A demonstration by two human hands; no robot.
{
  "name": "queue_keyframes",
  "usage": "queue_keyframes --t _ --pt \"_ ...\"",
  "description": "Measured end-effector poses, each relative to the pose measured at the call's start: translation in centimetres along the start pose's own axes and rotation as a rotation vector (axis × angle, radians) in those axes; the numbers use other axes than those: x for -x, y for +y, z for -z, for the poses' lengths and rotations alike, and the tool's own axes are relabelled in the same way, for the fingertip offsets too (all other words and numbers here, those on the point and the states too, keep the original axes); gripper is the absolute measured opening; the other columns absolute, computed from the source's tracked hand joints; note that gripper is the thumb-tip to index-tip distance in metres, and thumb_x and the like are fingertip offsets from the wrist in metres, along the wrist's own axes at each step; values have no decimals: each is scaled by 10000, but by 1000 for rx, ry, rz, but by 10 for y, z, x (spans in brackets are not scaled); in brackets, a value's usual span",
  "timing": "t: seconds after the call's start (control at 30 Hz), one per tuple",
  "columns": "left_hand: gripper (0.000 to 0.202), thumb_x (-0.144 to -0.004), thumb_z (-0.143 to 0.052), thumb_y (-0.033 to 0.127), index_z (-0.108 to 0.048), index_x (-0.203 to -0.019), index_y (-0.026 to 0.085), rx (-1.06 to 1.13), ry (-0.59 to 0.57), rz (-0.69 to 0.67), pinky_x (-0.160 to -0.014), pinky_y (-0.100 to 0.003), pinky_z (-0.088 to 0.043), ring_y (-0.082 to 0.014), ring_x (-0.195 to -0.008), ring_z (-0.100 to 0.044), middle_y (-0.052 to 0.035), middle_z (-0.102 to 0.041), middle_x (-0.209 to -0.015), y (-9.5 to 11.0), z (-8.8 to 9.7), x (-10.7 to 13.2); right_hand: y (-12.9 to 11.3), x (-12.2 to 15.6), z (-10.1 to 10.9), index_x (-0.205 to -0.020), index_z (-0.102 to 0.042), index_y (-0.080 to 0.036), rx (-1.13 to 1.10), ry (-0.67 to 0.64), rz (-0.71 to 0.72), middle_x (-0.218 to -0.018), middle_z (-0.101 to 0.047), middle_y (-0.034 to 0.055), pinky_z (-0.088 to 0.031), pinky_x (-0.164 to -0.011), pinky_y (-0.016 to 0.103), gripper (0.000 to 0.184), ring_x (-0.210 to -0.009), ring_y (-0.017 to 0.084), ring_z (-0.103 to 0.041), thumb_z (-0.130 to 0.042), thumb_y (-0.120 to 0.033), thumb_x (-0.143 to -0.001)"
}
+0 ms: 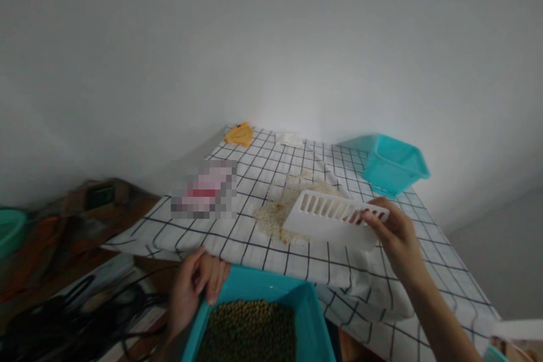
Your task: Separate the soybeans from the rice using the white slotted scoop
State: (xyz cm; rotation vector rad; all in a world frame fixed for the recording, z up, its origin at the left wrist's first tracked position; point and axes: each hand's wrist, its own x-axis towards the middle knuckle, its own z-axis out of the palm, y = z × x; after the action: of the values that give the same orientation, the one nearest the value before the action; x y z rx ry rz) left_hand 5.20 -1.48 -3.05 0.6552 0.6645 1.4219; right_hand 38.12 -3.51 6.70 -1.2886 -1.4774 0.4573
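Observation:
My right hand (394,235) pinches one end of a white slotted plastic piece (326,220), a flat solid face with a row of slots along its top. It is tilted over the front right of a spread of pale grains (274,220) on the checked tablecloth (237,237), hiding some of them. My left hand (203,274) curls its fingers over the back left rim of a teal plastic tub (320,317) at the table's front edge. Small round greenish-brown pellets (250,328) fill the lower part of this tub, which the frame cuts off.
A second teal tub (394,167) stands at the back right. A yellow cloth (240,134) and a white folded piece (288,139) lie at the back. A blurred pink-and-white packet (206,189) lies left. Dark cables (139,300) clutter the lower left.

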Motion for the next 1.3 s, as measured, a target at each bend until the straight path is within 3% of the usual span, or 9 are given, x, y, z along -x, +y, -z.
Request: queue_keyframes --t 0.2,0.5,0.6,0.77,0.97,1.13,1.3 --pt "509 -829 -693 247 -478 -369 219 -44 17 -15 -457 -261 -491 -128 -268 -482 0 -491 -264 2 -2 0 2 3 0 -766 -676 -224 -28 -29 -7 -676 -622 -20 -364 -529 246 217 -586 127 -537 -683 -384 -911" --pt "539 -853 -677 337 -490 -359 228 -131 -12 94 -534 -302 -538 -148 -308 -516 -19 -514 -289 -3 22 -8 3 8 1 -759 -683 -223 -29 -48 -6 -686 -620 -1 -382 -555 272 261 -604 152 -536 -675 -431 -917" --pt "563 -836 -689 335 -485 -321 234 -68 -14 74 -493 -271 -502 -124 -285 -473 -15 -482 -258 -7 20 -8 2 10 2 -765 -683 -224 -36 -37 -11 -706 -631 4 -389 -557 273 263 -615 156 -545 -677 -440 -914" --pt "548 -778 -768 386 -492 -328 237 -129 7 27 -450 -303 -490 -149 -261 -476 -19 -482 -246 -13 18 -9 4 11 5 -764 -667 -225 -23 -28 -42 -673 -598 -14 -369 -538 257 258 -587 138 -521 -678 -430 -920" --pt "646 -879 -647 513 -367 -354 262 -127 56 12 -426 -320 -456 -145 -236 -414 8 -424 -235 -26 16 -9 4 16 5 -765 -675 -221 -39 -16 -54 -690 -609 -4 -390 -540 257 269 -596 145 -535 -676 -442 -917" --pt "700 -921 -569 500 -269 -338 257 -118 56 45 -416 -309 -421 -126 -230 -367 0 -375 -216 -29 14 -6 3 19 7 -792 -701 -225 -11 42 -58 -714 -636 6 -403 -552 263 239 -621 156 -558 -687 -432 -911" --pt "718 -911 -588 511 -250 -332 255 -115 60 55 -450 -315 -451 -125 -226 -383 -4 -394 -214 -28 14 -6 4 20 8 -785 -703 -230 16 5 -50 -727 -646 7 -414 -567 264 239 -625 156 -562 -684 -429 -915"
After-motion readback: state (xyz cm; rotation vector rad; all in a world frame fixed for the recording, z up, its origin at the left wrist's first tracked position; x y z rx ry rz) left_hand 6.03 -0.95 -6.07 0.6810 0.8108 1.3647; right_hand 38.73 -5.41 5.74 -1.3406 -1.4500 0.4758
